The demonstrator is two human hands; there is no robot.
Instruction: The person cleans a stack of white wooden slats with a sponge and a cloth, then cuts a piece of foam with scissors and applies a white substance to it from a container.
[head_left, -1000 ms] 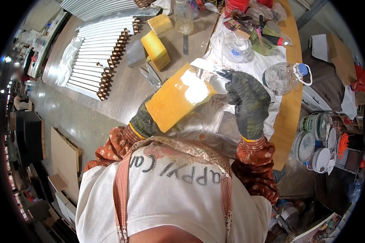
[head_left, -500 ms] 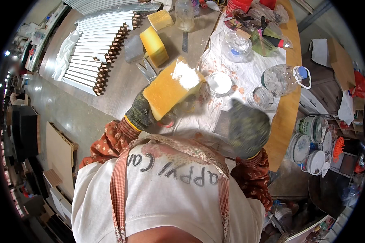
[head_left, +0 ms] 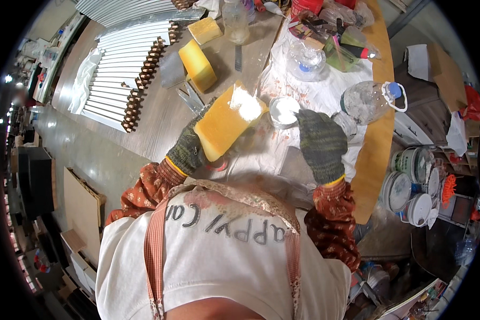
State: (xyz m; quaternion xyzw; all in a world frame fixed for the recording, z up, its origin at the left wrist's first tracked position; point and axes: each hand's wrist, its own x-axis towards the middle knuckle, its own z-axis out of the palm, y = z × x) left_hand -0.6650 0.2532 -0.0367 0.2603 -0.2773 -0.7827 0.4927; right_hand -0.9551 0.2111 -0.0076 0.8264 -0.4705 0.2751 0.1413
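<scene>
My left hand point(head_left: 189, 146), in a dark green knit glove, grips a yellow sponge block point(head_left: 221, 130) from its left side. A patch of white material point(head_left: 246, 104) covers the block's far right corner. To the right stands a small round tub point(head_left: 284, 111) showing white inside. My right hand point(head_left: 323, 143), gloved alike, is at that tub's right edge, its back upward. Its fingers are mostly hidden below, so I cannot tell what they hold. Under the block's left far side lies a metal tool with flat blades point(head_left: 191, 98).
White stained cloth point(head_left: 277, 152) covers the table's right part. A large clear bottle with a blue cap point(head_left: 369, 104) lies there. Beyond the block are another yellow sponge point(head_left: 198, 66), a grey block point(head_left: 173, 69) and a jar point(head_left: 235, 24). White strips point(head_left: 125, 64) lie at the far left.
My right hand has moved forward and left to the tub's edge, no longer blurred. The sponge block has shifted slightly, still in my left hand.
</scene>
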